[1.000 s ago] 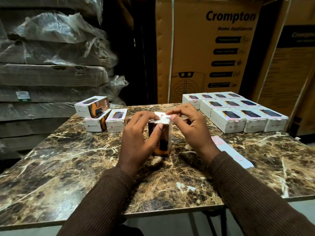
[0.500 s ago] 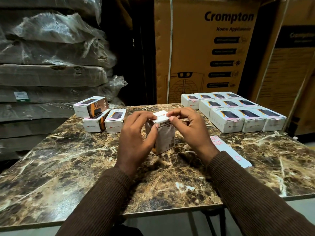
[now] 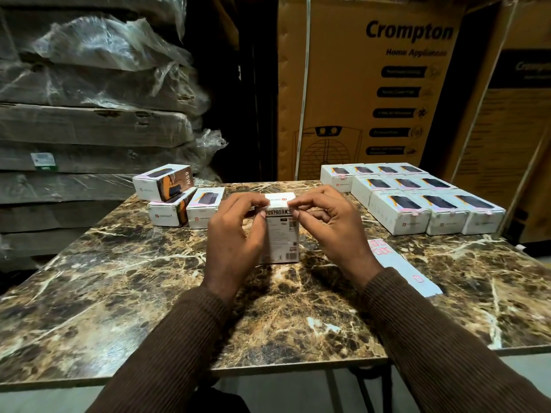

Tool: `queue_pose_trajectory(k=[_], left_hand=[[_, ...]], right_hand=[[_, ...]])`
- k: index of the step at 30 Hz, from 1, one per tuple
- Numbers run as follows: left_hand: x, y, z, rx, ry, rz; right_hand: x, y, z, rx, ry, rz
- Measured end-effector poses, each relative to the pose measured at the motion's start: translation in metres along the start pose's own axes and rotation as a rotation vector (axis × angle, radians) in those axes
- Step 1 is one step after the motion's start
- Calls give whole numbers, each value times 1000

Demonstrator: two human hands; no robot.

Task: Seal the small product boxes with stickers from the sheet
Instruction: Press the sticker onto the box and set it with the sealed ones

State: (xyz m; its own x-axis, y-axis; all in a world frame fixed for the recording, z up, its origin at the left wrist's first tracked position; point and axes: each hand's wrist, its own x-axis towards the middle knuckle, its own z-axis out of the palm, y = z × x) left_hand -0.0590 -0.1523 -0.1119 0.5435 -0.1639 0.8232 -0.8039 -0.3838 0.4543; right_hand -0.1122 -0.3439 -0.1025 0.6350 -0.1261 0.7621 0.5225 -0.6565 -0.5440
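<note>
Both hands on it: the left hand [image 3: 235,234] and right hand [image 3: 326,231] pinch the top of the small white printed cardboard box [image 3: 280,231], upright at the centre of the brown marble-patterned table [image 3: 149,293]; the white sticker sheet [image 3: 402,269] lies just right

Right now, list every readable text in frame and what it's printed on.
"Crompton": big cardboard carton, with "Home Appliances" below, blurred.
"Cromp...": second carton, cut off at the frame edge.
"PORTRONICS": upright box held between left hand and right hand.
"65W": top box of the left stack.
Too blurred: carton feature pills, the upright box's fine print, logos on the right-hand box rows, sticker sheet.
</note>
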Motion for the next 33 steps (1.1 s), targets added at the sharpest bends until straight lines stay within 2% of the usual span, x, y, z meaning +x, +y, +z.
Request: queue_pose_trajectory(k=[9, 16, 19, 23, 25, 28, 33], left_hand=[[1, -4, 7, -77, -53, 13], [0, -1, 6, -42, -77, 61], [-1, 6, 3, -35, -61, 103], [-7, 20, 3, -34, -94, 271], [-12, 29, 10, -66, -180, 356], [-19, 41, 34, -122, -371, 432], [-22, 66, 88, -55, -570, 331]], right_hand=[[1, 2, -3, 0, 62, 43], [1, -1, -7, -45, 114, 60], [3, -6, -18, 82, 219, 143], [6, -16, -58, 274, 333, 252], [5, -13, -87, 263, 269, 294], [-4, 10, -123, 105, 26, 368], [-23, 57, -146, -230, -283, 368]])
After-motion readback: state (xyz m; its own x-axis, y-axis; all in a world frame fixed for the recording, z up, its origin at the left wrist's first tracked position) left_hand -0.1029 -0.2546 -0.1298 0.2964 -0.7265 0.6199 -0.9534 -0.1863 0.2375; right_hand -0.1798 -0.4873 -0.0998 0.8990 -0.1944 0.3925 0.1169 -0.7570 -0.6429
